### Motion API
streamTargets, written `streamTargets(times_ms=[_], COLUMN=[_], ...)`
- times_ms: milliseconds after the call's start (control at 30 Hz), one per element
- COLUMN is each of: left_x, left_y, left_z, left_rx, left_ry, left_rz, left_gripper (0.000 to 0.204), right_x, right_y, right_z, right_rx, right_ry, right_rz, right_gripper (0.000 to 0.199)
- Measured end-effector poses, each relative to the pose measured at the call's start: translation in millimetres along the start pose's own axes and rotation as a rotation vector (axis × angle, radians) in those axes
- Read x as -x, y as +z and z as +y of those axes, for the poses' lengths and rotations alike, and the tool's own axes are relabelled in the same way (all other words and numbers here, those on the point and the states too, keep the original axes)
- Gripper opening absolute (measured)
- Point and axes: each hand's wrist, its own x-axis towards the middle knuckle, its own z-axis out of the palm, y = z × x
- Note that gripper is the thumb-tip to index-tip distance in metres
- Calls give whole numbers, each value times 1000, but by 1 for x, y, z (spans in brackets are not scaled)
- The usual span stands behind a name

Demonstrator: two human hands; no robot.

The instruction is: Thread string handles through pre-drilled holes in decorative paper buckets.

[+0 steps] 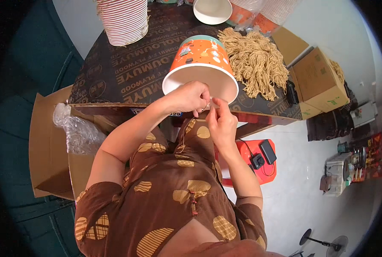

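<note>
An orange paper bucket (204, 55) with a white rim and printed figures lies on its side at the table's front edge, its mouth toward me. Just at the lower rim, my left hand (190, 97) is closed in a pinch, partly covering the opening. My right hand (222, 123) is beside it, thumb and forefinger also pinched together. Their fingertips nearly meet over something small and pale, too small to make out. To the right of the bucket lies a heap of tan twisted cords (259, 64).
A tall stack of nested paper buckets (124, 21) stands at the back left, with a white bowl-shaped tub (212, 10) behind. Cardboard boxes (321, 79) sit at the right; an open carton (49, 141) with clear plastic wrap (86, 137) is at the left. A red stool (264, 167) holds black devices.
</note>
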Motion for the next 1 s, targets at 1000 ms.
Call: streamTargets(times_ms=[1000], left_x=[1], left_y=[7], left_z=[1], left_rx=[-77], left_ry=[-32], left_rz=[67], left_gripper=[4], right_x=[4], right_y=[-7], right_z=[-11], right_rx=[-707], right_ry=[415], right_rz=[-70], right_gripper=[8])
